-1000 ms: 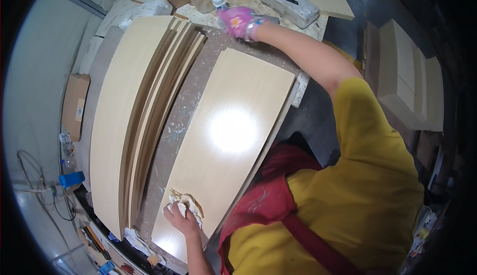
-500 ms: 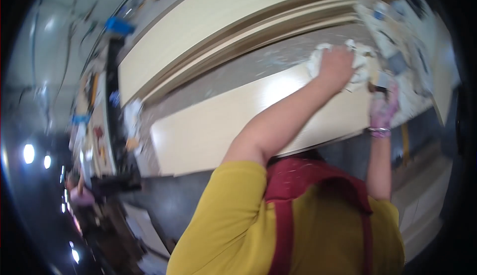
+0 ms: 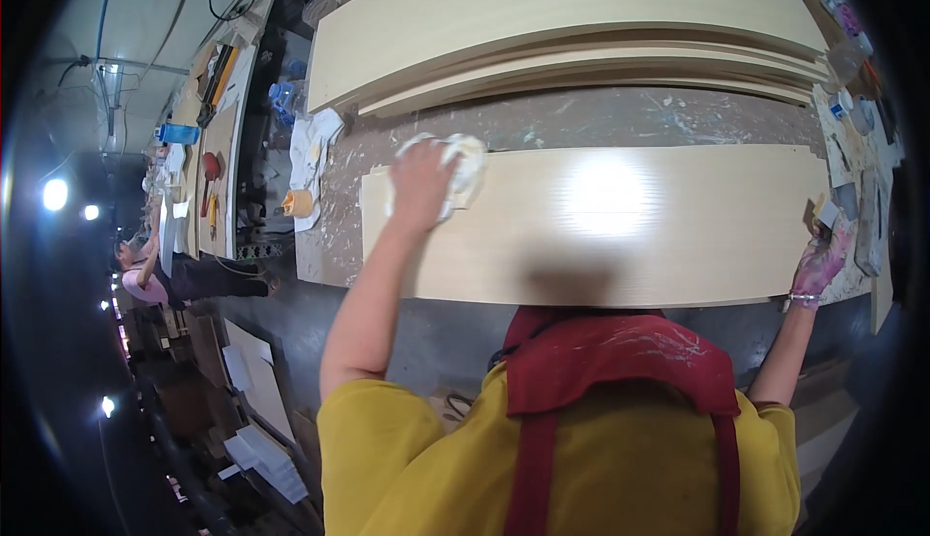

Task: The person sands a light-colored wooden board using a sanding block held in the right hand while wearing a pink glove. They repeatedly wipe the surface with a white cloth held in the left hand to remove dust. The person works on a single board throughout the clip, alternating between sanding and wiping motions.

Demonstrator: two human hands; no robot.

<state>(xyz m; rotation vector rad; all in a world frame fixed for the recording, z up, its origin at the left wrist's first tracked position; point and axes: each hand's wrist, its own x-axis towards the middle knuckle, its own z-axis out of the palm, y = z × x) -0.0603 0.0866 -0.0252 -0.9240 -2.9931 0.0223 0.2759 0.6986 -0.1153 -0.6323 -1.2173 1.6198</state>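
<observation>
A pale wood-grain board (image 3: 601, 255) lies lengthwise across the workbench in front of me. My left hand (image 3: 423, 182) is closed over a crumpled white cloth (image 3: 470, 163) and presses it on the board's left end. At the right end, my right hand (image 3: 821, 263), pinkish-purple as if gloved or stained, is closed around a small tool (image 3: 825, 210). This tool has a light flat end and a dark part; its exact kind is unclear. The right hand sits beside the board's right edge.
Behind the board, a stack of similar boards (image 3: 572, 13) rests on the paint-spotted bench (image 3: 581, 119). A white rag (image 3: 315, 148) and an orange-yellow piece (image 3: 297, 204) lie at the left. Bottles and tools crowd the right edge. A person (image 3: 145, 284) stands at another bench, far left.
My left hand has swept the cloth from the board's right end to its left end. My right hand stays at the right end with the small tool. The view has turned.
</observation>
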